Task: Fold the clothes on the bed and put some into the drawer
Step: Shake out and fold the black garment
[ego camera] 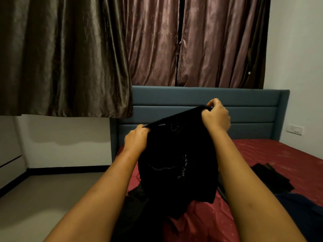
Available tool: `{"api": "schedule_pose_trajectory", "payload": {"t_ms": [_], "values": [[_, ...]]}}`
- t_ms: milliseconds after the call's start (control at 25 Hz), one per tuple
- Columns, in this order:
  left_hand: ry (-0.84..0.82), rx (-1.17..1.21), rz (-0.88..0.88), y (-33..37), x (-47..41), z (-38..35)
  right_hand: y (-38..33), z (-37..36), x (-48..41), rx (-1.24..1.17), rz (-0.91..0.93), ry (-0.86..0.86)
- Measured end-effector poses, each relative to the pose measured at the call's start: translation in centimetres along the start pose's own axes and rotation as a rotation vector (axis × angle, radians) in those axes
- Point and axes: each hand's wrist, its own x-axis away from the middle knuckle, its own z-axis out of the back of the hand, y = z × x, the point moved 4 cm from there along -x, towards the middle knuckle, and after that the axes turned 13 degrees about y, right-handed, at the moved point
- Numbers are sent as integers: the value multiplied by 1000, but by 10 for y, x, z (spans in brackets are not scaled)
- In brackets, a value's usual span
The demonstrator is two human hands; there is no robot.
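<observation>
Black garment (176,168) lifted over the near left part of the bed (288,151), top edge clamped in the curled fingers of left hand (136,139) and, higher up, right hand (217,116); lower end draped onto the red sheet. Toward the bed's right edge, a dark folded pile (269,177), with navy cloth (297,201) just beside it.
</observation>
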Motion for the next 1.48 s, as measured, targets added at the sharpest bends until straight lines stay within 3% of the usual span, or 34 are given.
{"api": "schedule_pose_trajectory", "payload": {"t_ms": [120, 200, 320, 400, 440, 560, 640, 720, 800, 920, 1040, 1120, 1240, 1320, 1360, 1440, 1480], "values": [[-196, 210, 328, -4, 12, -5, 5, -11, 2, 114, -3, -94], [-89, 421, 574, -7, 14, -8, 19, -18, 7, 284, 40, -176], [81, 805, 967, -29, 7, -11, 73, -36, 28, 689, 70, -440], [-28, 915, 1072, -39, 5, -14, 114, -52, 47, 644, -88, -664], [-127, 834, 982, -41, 5, -15, 127, -60, 60, 529, -189, -809], [-429, 267, 382, -37, -2, -23, 139, -71, 92, 360, -364, -1266], [-467, 36, 182, -30, -10, -20, 138, -74, 102, 537, -385, -1477], [-468, 79, 111, -16, -16, -20, 139, -81, 113, 785, -322, -1624], [-495, 232, 75, 3, -17, -28, 141, -104, 132, 732, -260, -1585], [-507, 348, 73, 25, -8, -42, 129, -140, 170, 238, -337, -1332], [-484, 441, 103, 27, -7, -57, 130, -174, 177, 25, -390, -1019], [-426, 400, 68, 17, -9, -61, 148, -186, 181, 59, -480, -952], [-391, -56, -41, -23, -9, -85, 196, -175, 174, 316, -491, -866], [-418, -267, 58, -61, -3, -105, 211, -174, 140, 238, -558, -785], [-435, -271, 136, -74, -8, -110, 202, -182, 107, 188, -507, -734], [-347, -111, 286, -78, -43, -108, 154, -190, 15, -31, -395, -426], [-204, 23, 337, -73, -69, -100, 118, -184, -30, -191, -282, -248]]}}
